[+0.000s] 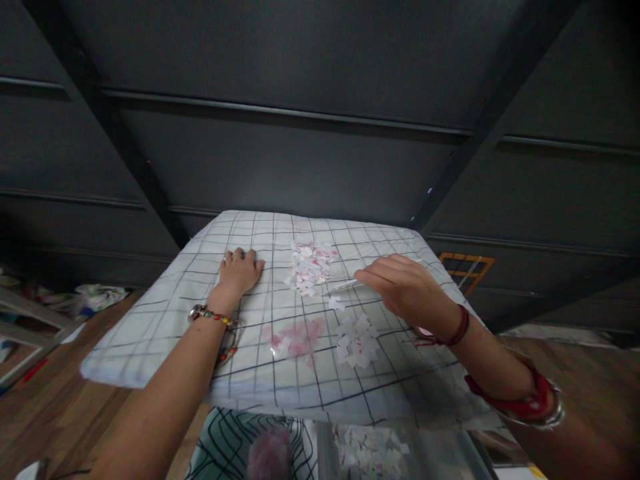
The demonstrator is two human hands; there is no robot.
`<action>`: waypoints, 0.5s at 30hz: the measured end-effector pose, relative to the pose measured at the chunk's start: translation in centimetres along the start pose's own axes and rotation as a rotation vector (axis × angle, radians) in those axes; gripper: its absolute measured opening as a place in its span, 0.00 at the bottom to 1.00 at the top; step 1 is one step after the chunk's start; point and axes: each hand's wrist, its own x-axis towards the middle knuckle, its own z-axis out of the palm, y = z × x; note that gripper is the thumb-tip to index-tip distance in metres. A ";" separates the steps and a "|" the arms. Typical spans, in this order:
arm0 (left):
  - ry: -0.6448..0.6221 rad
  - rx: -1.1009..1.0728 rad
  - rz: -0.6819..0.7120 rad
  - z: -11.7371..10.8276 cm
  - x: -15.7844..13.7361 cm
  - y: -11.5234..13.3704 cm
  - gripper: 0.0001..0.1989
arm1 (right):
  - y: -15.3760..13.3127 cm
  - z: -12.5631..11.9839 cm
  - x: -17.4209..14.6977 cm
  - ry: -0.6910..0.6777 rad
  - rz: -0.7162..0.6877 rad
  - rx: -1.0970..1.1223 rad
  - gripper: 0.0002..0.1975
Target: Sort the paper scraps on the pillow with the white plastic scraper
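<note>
My left hand (241, 269) lies flat on the checked cloth (200, 280) at the left, fingers spread, holding nothing. My right hand (400, 287) pinches thin, pale tweezers (345, 285) that point left. Close to their tip is a single small white paper piece (336, 303). Left of the tip lies a heap of small white and pinkish paper pieces (311, 265). Nearer to me is a looser pile of white pieces (357, 341). Beside that pile rests a clear plastic bag with pink and white contents (297, 339).
Below the table's front edge stands a clear container (370, 450) with many white paper pieces, beside a fuzzy pink thing (270, 453) on patterned green cloth (220, 440). A dark panelled wall (300, 160) borders the far edge. A wooden frame (467, 270) leans at right.
</note>
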 end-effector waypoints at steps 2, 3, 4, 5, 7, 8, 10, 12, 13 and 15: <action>-0.005 0.005 0.008 -0.1 -0.1 0.0 0.26 | -0.1 0.1 0.2 0.020 -0.010 0.003 0.17; -0.008 0.005 0.008 -0.2 -0.1 0.0 0.26 | 0.0 0.1 0.2 0.030 -0.005 0.002 0.17; -0.010 0.005 0.005 -0.2 -0.1 0.1 0.27 | 0.0 0.1 0.2 0.039 0.007 -0.001 0.16; -0.010 0.004 0.003 -0.2 -0.1 0.1 0.27 | 0.1 0.1 0.0 0.045 0.024 -0.008 0.16; -0.009 0.000 0.000 -0.2 0.0 0.1 0.27 | 0.3 0.2 -0.3 0.049 0.059 -0.029 0.16; -0.009 -0.001 -0.003 -0.1 0.0 0.1 0.27 | 0.4 0.3 -0.4 0.047 0.071 -0.040 0.15; -0.006 -0.003 -0.006 -0.1 0.0 0.1 0.27 | 0.4 0.5 -0.6 0.035 0.076 -0.044 0.15; -0.006 -0.007 -0.007 0.0 0.1 0.0 0.27 | 0.3 0.5 -0.7 0.018 0.061 -0.029 0.17; -0.008 -0.010 -0.007 0.0 0.1 0.0 0.27 | 0.2 0.5 -0.7 0.009 0.052 -0.014 0.17; -0.009 -0.014 -0.005 0.1 0.1 0.0 0.27 | 0.2 0.3 -0.8 -0.005 0.041 0.021 0.18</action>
